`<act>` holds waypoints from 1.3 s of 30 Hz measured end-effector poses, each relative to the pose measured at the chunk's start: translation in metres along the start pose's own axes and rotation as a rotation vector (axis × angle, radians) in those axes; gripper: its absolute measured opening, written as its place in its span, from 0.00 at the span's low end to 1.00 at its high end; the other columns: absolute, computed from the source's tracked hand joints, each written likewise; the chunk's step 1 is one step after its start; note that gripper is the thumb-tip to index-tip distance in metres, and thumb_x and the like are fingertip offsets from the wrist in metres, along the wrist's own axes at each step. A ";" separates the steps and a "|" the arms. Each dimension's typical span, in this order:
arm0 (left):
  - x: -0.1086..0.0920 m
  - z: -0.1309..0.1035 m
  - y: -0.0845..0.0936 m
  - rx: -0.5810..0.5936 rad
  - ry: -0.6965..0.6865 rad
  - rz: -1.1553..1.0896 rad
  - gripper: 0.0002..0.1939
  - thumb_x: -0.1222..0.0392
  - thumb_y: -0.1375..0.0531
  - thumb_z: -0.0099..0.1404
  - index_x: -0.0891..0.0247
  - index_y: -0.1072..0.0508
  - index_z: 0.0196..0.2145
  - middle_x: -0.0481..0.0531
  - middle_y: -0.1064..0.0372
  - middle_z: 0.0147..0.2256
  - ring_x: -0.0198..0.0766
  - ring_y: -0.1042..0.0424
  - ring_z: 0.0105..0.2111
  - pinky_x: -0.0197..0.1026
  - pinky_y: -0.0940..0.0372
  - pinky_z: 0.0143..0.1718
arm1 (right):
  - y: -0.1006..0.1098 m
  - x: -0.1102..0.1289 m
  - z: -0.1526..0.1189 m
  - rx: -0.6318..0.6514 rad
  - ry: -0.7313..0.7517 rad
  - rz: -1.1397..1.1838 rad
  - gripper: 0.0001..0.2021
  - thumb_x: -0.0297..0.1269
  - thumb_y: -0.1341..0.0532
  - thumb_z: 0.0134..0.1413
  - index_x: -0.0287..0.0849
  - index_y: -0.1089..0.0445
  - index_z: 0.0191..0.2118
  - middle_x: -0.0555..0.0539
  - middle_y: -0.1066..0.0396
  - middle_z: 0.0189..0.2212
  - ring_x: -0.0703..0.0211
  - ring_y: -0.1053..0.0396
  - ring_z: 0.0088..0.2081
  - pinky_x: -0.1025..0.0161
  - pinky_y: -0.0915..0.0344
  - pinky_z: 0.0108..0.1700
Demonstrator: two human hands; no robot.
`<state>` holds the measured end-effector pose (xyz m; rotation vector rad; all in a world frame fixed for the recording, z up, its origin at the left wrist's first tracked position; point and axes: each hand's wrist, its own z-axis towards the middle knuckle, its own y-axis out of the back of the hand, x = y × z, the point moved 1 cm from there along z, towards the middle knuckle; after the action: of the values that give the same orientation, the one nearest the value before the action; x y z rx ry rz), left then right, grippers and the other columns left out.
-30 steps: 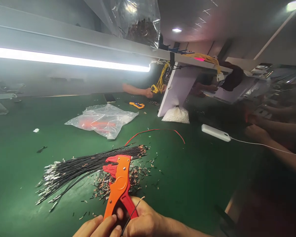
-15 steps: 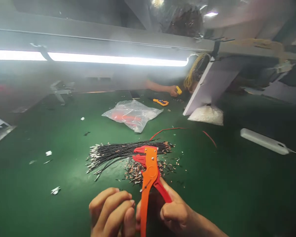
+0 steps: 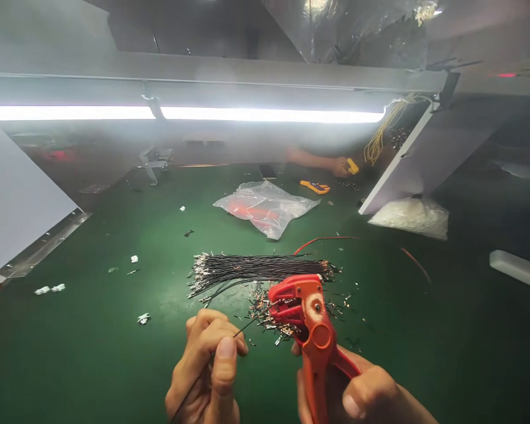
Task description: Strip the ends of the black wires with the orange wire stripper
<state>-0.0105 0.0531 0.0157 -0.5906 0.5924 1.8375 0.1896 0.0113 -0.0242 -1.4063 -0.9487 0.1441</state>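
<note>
Between the thumb and fingers of my left hand I pinch a thin black wire. Its far end points to the jaws of the orange and red wire stripper; whether it lies inside them I cannot tell. My right hand is wrapped around the stripper's handles, with the jaws turned left. Just beyond lies a bundle of black wires, with pale metal terminals at the left end and copper showing at the right. Short black and copper scraps are heaped under the stripper, partly hidden by it.
A clear plastic bag with red contents lies farther back, near a yellow tool. Another person's hand holds a yellow tool at the far side. White panels lean at both sides; a filled bag sits by the right one.
The view has swung left, so things sit farther right. My left hand has turned, showing the pinched black wire. The stripper has tilted, its jaws now near the wire's end.
</note>
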 end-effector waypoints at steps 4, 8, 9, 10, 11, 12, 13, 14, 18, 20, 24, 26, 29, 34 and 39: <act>0.001 0.005 0.007 0.028 -0.047 -0.003 0.14 0.73 0.50 0.67 0.61 0.30 0.29 0.46 0.35 0.21 0.36 0.34 0.26 0.46 0.41 0.28 | 0.006 -0.003 -0.003 0.002 0.017 -0.018 0.31 0.28 0.38 0.31 0.35 0.30 0.51 0.38 0.18 0.32 0.56 0.24 0.30 0.64 0.39 0.32; 0.000 0.006 0.009 0.100 -0.064 0.041 0.13 0.73 0.50 0.66 0.61 0.29 0.32 0.45 0.35 0.21 0.36 0.34 0.25 0.48 0.41 0.31 | 0.014 -0.008 -0.002 -0.007 -0.008 -0.040 0.32 0.28 0.37 0.30 0.35 0.31 0.50 0.37 0.18 0.32 0.53 0.24 0.31 0.62 0.38 0.33; 0.000 0.006 0.009 0.118 -0.071 0.057 0.13 0.73 0.50 0.65 0.61 0.30 0.31 0.45 0.35 0.21 0.35 0.34 0.25 0.48 0.41 0.31 | 0.015 -0.009 -0.002 -0.008 -0.003 -0.043 0.32 0.28 0.37 0.30 0.35 0.31 0.51 0.37 0.18 0.31 0.52 0.23 0.31 0.62 0.37 0.34; 0.000 0.006 0.009 0.133 -0.079 0.073 0.12 0.74 0.49 0.65 0.60 0.30 0.31 0.45 0.34 0.21 0.35 0.34 0.25 0.48 0.41 0.32 | 0.015 -0.010 -0.001 -0.011 0.006 -0.046 0.33 0.28 0.37 0.30 0.35 0.32 0.51 0.37 0.18 0.31 0.52 0.23 0.31 0.61 0.37 0.34; 0.000 0.006 0.009 0.138 -0.094 0.089 0.12 0.74 0.49 0.64 0.60 0.31 0.31 0.45 0.34 0.22 0.35 0.34 0.24 0.48 0.41 0.32 | 0.015 -0.010 0.000 -0.012 0.017 -0.051 0.33 0.29 0.37 0.31 0.35 0.33 0.52 0.37 0.19 0.31 0.51 0.23 0.31 0.61 0.36 0.34; 0.001 0.006 0.009 0.144 -0.110 0.107 0.12 0.74 0.48 0.63 0.60 0.31 0.31 0.44 0.34 0.22 0.35 0.34 0.24 0.47 0.41 0.33 | 0.014 -0.009 0.000 -0.017 0.028 -0.054 0.33 0.29 0.37 0.32 0.36 0.33 0.53 0.38 0.19 0.31 0.51 0.23 0.31 0.60 0.35 0.34; 0.001 0.006 0.008 0.155 -0.129 0.126 0.11 0.75 0.48 0.63 0.61 0.31 0.31 0.44 0.34 0.22 0.35 0.34 0.24 0.47 0.41 0.33 | 0.012 -0.008 0.001 -0.024 0.030 -0.057 0.32 0.29 0.37 0.34 0.36 0.34 0.53 0.39 0.19 0.32 0.51 0.23 0.31 0.60 0.34 0.35; 0.002 0.004 0.007 0.163 -0.147 0.144 0.11 0.75 0.47 0.62 0.61 0.31 0.32 0.44 0.34 0.23 0.34 0.34 0.24 0.46 0.42 0.34 | 0.010 -0.006 0.001 -0.028 0.039 -0.059 0.32 0.30 0.37 0.36 0.36 0.34 0.54 0.39 0.20 0.32 0.51 0.23 0.32 0.58 0.33 0.35; 0.008 -0.008 -0.002 0.205 -0.213 0.208 0.11 0.76 0.45 0.60 0.61 0.32 0.32 0.43 0.34 0.22 0.34 0.35 0.24 0.44 0.42 0.35 | 0.002 0.004 0.001 -0.027 0.126 -0.041 0.30 0.33 0.39 0.47 0.37 0.36 0.60 0.34 0.21 0.39 0.46 0.23 0.36 0.47 0.28 0.38; 0.010 -0.018 -0.010 0.201 -0.220 0.228 0.10 0.75 0.45 0.61 0.61 0.33 0.31 0.43 0.36 0.21 0.34 0.36 0.23 0.44 0.43 0.35 | 0.001 0.008 0.001 -0.018 0.186 -0.025 0.30 0.32 0.40 0.49 0.38 0.37 0.61 0.32 0.22 0.44 0.46 0.23 0.37 0.45 0.28 0.38; 0.014 -0.034 -0.024 0.210 -0.188 0.196 0.11 0.75 0.48 0.63 0.60 0.35 0.28 0.42 0.41 0.19 0.34 0.42 0.22 0.44 0.46 0.34 | 0.002 0.008 0.003 -0.003 0.221 -0.014 0.33 0.31 0.39 0.47 0.41 0.37 0.62 0.32 0.26 0.52 0.47 0.24 0.37 0.48 0.27 0.37; 0.014 -0.037 -0.027 0.222 -0.173 0.167 0.12 0.75 0.49 0.64 0.60 0.36 0.29 0.43 0.41 0.20 0.34 0.43 0.22 0.44 0.46 0.33 | 0.001 0.007 0.004 0.011 0.220 -0.034 0.33 0.32 0.39 0.46 0.41 0.37 0.62 0.33 0.24 0.48 0.46 0.23 0.35 0.48 0.28 0.36; 0.015 -0.038 -0.029 0.223 -0.133 0.147 0.12 0.75 0.50 0.65 0.59 0.36 0.30 0.43 0.40 0.21 0.34 0.43 0.22 0.45 0.46 0.34 | -0.001 0.006 0.005 0.016 0.221 -0.071 0.32 0.33 0.39 0.48 0.41 0.37 0.62 0.36 0.20 0.39 0.46 0.23 0.33 0.48 0.30 0.38; 0.019 -0.040 -0.030 0.237 -0.087 0.139 0.12 0.73 0.49 0.66 0.59 0.38 0.28 0.42 0.42 0.21 0.34 0.44 0.22 0.44 0.47 0.33 | -0.004 0.008 0.005 0.016 0.291 -0.119 0.29 0.34 0.38 0.50 0.47 0.34 0.61 0.40 0.22 0.44 0.46 0.23 0.36 0.50 0.31 0.38; 0.019 -0.036 -0.030 0.258 -0.024 0.122 0.12 0.72 0.50 0.67 0.59 0.38 0.28 0.42 0.41 0.22 0.35 0.42 0.23 0.43 0.46 0.33 | -0.003 0.006 0.003 0.010 0.218 -0.150 0.29 0.36 0.38 0.50 0.40 0.34 0.61 0.39 0.19 0.36 0.47 0.22 0.34 0.52 0.32 0.39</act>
<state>0.0158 0.0524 -0.0267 -0.3653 0.8498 1.8406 0.1899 0.0165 -0.0193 -1.3066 -0.8666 -0.1147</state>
